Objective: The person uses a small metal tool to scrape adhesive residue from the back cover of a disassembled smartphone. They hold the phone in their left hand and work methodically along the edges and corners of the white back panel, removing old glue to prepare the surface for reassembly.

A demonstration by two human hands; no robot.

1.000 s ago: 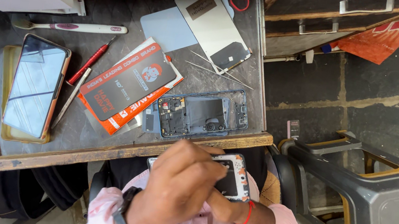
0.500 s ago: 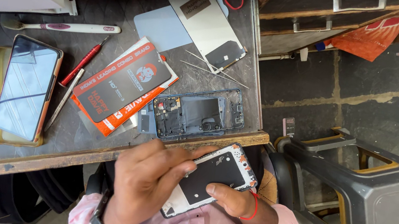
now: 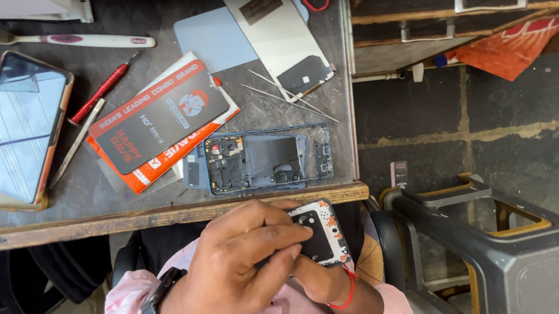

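While the grey worktop [image 3: 187, 30] with its wooden front edge stands over a stone floor, a dark stool [image 3: 501, 267] sits beside it. One opened phone frame [image 3: 260, 158], one intact phone [image 3: 21, 127] and two tweezers [image 3: 289, 95] lie there. Below the edge, the left hand [image 3: 240, 263] curls over a phone part [image 3: 319, 234] that the right hand [image 3: 320, 279] seemingly grips from beneath.

— What is around me here?
— I sit at a worn wooden workbench [image 3: 158, 216] with a grey top. On my side, the floor [image 3: 524, 121] is dark stone slabs with pale joints.
— And furniture?
— A grey plastic stool [image 3: 535, 287] stands there, in daylight.
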